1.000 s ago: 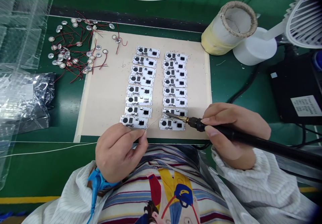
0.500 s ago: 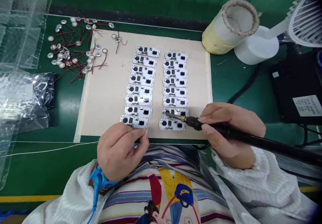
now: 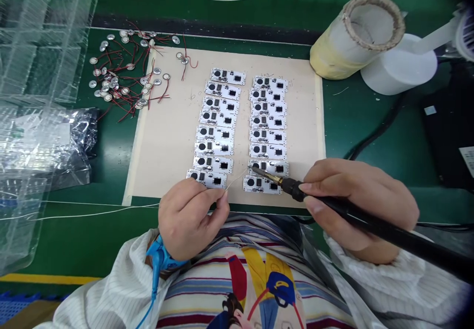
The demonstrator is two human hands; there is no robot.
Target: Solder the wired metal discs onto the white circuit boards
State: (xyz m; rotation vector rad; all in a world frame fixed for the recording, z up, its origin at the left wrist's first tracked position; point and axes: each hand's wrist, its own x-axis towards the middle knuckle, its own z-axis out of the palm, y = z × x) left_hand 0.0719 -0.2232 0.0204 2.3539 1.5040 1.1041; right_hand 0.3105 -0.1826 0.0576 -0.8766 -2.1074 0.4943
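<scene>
Between thumb and forefinger, my left hand (image 3: 194, 215) pinches a thin strand of solder wire (image 3: 237, 178), whose tail runs off to the left. A black soldering iron (image 3: 296, 190) is gripped in my right hand (image 3: 359, 205). The iron's tip meets the wire's end at the left edge of a white circuit board (image 3: 274, 167), second from the bottom in the right column. Below it lies the bottom circuit board (image 3: 255, 184), partly under the iron. More white boards (image 3: 215, 147) form a left column, its lowest one partly covered by my left hand.
The boards lie on a beige sheet (image 3: 159, 166). Small metal discs with red wires (image 3: 114, 82) are heaped at upper left. Clear plastic trays (image 3: 70, 53) and a silvery bag (image 3: 70, 141) stand left. At upper right are a cardboard-rimmed roll (image 3: 333, 55) and a white fan base (image 3: 403, 67).
The whole view has shifted, so everything appears farther right. Both hands keep their holds, and the iron's tip stays at the same board with the solder wire.
</scene>
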